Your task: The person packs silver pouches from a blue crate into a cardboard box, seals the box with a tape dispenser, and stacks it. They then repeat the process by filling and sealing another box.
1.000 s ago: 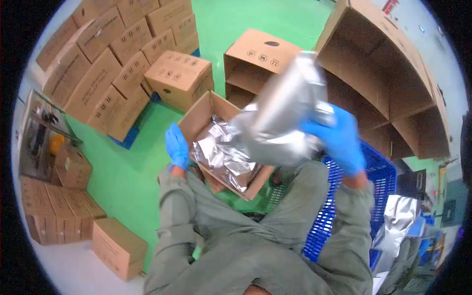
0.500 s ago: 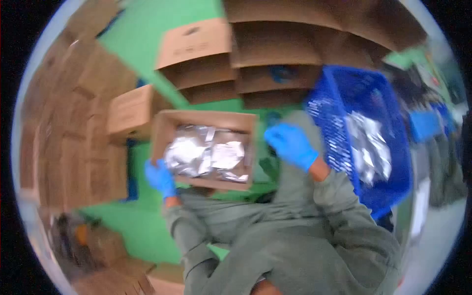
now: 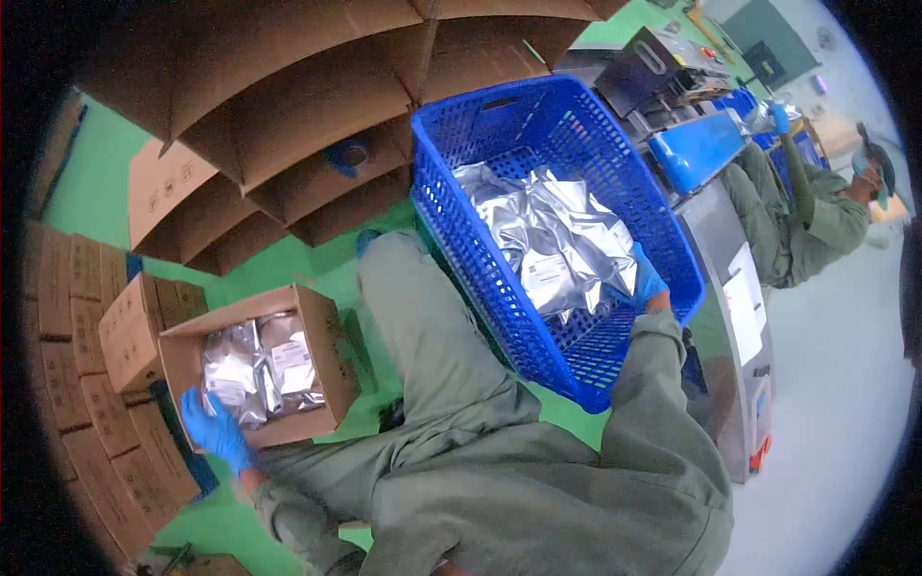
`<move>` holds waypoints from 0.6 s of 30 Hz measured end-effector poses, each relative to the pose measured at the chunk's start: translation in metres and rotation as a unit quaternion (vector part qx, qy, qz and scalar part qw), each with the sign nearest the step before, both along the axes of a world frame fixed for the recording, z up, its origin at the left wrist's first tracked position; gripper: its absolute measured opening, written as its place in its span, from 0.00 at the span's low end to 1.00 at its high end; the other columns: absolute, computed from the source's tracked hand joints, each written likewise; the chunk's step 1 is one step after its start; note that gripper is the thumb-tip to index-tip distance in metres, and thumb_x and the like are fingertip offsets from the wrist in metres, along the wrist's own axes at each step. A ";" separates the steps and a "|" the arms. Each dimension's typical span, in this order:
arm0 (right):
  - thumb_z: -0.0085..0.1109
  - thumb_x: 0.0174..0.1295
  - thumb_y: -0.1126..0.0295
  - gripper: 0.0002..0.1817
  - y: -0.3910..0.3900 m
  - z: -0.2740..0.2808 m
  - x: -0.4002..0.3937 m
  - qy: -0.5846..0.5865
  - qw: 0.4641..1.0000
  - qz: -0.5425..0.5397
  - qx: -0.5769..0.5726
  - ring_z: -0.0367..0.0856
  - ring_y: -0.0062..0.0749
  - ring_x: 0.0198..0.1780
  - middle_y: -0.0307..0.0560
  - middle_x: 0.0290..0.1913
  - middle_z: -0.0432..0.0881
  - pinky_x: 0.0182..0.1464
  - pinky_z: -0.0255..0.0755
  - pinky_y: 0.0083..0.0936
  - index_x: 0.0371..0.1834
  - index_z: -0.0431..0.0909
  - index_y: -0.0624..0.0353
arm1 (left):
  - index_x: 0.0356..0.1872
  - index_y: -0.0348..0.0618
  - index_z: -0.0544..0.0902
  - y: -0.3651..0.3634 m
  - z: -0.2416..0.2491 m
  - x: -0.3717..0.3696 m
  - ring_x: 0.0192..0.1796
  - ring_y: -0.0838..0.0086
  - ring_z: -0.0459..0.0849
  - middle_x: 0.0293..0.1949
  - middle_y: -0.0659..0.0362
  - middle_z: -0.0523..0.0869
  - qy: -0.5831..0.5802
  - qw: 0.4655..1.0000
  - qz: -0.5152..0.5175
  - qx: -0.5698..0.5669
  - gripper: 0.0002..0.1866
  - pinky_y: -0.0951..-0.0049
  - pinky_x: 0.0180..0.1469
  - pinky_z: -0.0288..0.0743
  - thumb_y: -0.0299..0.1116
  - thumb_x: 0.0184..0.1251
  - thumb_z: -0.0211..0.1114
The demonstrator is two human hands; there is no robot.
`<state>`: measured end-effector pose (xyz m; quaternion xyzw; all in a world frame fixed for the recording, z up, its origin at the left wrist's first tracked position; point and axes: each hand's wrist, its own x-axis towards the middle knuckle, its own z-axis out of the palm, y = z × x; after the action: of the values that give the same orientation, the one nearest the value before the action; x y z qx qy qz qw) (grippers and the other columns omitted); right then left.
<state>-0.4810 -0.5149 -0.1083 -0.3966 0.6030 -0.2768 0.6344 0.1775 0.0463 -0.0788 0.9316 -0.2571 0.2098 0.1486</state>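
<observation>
My left hand (image 3: 216,432), in a blue glove, grips the near left wall of an open cardboard box (image 3: 317,360). Inside the box lie silver foil pouches (image 3: 232,370), some with a white label. On the other side, my right hand (image 3: 650,276), also gloved in blue, reaches into a blue plastic basket (image 3: 552,370). It holds the right edge of a silver foil pouch (image 3: 600,240) in the pile there; its fingertips are partly hidden by the foil. Another labelled pouch (image 3: 545,278) lies beside that one.
Large open cartons (image 3: 317,115) stand at the back, one holding a roll of tape (image 3: 353,154). Stacked closed boxes (image 3: 101,384) line the left. Right of the basket are a metal table (image 3: 720,317), a machine (image 3: 663,72) and a seated co-worker (image 3: 816,211).
The view has swung to the right. My right hand has moved from above my knee into the blue basket and onto a pouch. My left hand has stayed at the box.
</observation>
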 end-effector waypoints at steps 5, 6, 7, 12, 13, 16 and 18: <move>0.59 0.64 0.56 0.29 0.001 -0.021 -0.004 -0.006 0.996 0.053 -0.077 0.76 0.38 0.58 0.50 0.59 0.78 0.60 0.71 0.35 0.65 0.70 0.59 | 0.52 0.34 0.79 -0.047 -0.015 -0.034 0.58 0.55 0.77 0.54 0.46 0.80 0.076 0.992 -0.066 -0.081 0.20 0.59 0.62 0.71 0.32 0.59 0.68; 0.60 0.63 0.56 0.28 -0.012 -0.024 0.000 -0.063 0.997 0.026 -0.022 0.78 0.38 0.56 0.50 0.57 0.79 0.57 0.74 0.37 0.64 0.72 0.56 | 0.53 0.35 0.79 -0.057 -0.010 -0.048 0.59 0.54 0.75 0.56 0.46 0.78 0.071 0.990 -0.082 -0.093 0.21 0.58 0.61 0.70 0.33 0.59 0.69; 0.62 0.61 0.56 0.27 -0.019 -0.023 0.009 -0.084 0.996 0.013 -0.015 0.80 0.37 0.54 0.50 0.55 0.80 0.54 0.77 0.40 0.63 0.75 0.53 | 0.52 0.35 0.79 -0.062 -0.007 -0.054 0.61 0.53 0.74 0.56 0.45 0.78 0.070 0.990 -0.098 -0.079 0.21 0.55 0.62 0.68 0.35 0.61 0.69; 0.74 0.47 0.67 0.50 0.001 0.091 0.155 0.324 0.851 0.010 -0.414 0.69 0.43 0.67 0.61 0.66 0.70 0.69 0.60 0.34 0.71 0.55 0.75 | 0.52 0.40 0.79 -0.049 0.016 -0.056 0.59 0.51 0.76 0.55 0.46 0.79 0.041 0.990 -0.075 -0.112 0.20 0.54 0.62 0.67 0.34 0.60 0.69; 0.75 0.47 0.66 0.48 0.010 0.121 0.181 0.357 0.807 0.074 -0.464 0.69 0.45 0.67 0.64 0.67 0.69 0.69 0.60 0.34 0.70 0.58 0.73 | 0.52 0.40 0.79 -0.039 0.024 -0.054 0.59 0.51 0.76 0.55 0.46 0.79 0.038 0.991 -0.053 -0.114 0.20 0.54 0.62 0.67 0.34 0.60 0.69; 0.73 0.54 0.60 0.39 0.098 0.222 0.269 0.342 0.758 0.151 -0.534 0.75 0.41 0.59 0.61 0.59 0.76 0.63 0.66 0.32 0.65 0.66 0.70 | 0.52 0.41 0.80 -0.011 0.040 -0.055 0.59 0.53 0.76 0.55 0.47 0.79 0.002 0.992 -0.018 -0.127 0.18 0.55 0.62 0.68 0.32 0.60 0.68; 0.70 0.57 0.69 0.32 0.137 0.249 0.311 0.228 0.731 0.188 -0.616 0.76 0.34 0.57 0.56 0.57 0.78 0.60 0.69 0.32 0.62 0.68 0.70 | 0.51 0.40 0.80 0.006 0.045 -0.052 0.58 0.55 0.77 0.55 0.47 0.80 0.006 0.986 0.026 -0.165 0.17 0.58 0.62 0.69 0.31 0.61 0.67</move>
<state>-0.1705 -0.3776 0.1408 -0.8568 0.3401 -0.3638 0.1339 0.1255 0.0519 -0.0340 0.9018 -0.1939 0.2472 0.2966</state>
